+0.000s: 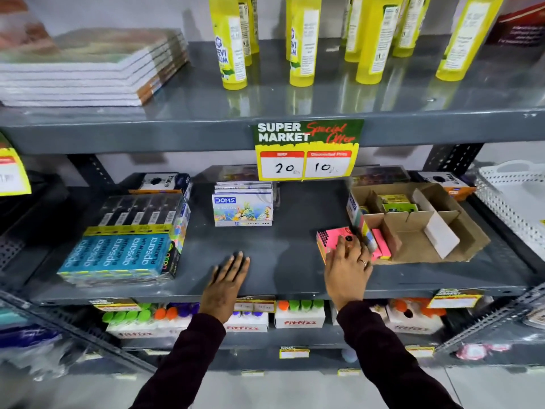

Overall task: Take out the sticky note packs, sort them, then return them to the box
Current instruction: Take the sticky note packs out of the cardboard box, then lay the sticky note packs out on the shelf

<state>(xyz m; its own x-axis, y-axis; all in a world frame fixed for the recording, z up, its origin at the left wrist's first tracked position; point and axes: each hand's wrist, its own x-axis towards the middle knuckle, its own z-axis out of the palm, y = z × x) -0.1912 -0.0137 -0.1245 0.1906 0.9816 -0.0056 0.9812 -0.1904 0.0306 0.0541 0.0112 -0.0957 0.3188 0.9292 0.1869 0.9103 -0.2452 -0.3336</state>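
Sticky note packs show in three places: one pink pack (331, 239) lies on the grey shelf (295, 246) just left of the cardboard box (418, 228), under the right hand (348, 268), whose fingers rest on it; pink and yellow packs (380, 243) stand at the box's front-left corner; two green-yellow packs (396, 202) sit in a rear compartment. The left hand (225, 283) lies flat and empty, fingers spread, at the shelf's front edge. One stack of DOMS pastel boxes (242, 206) stands mid-shelf.
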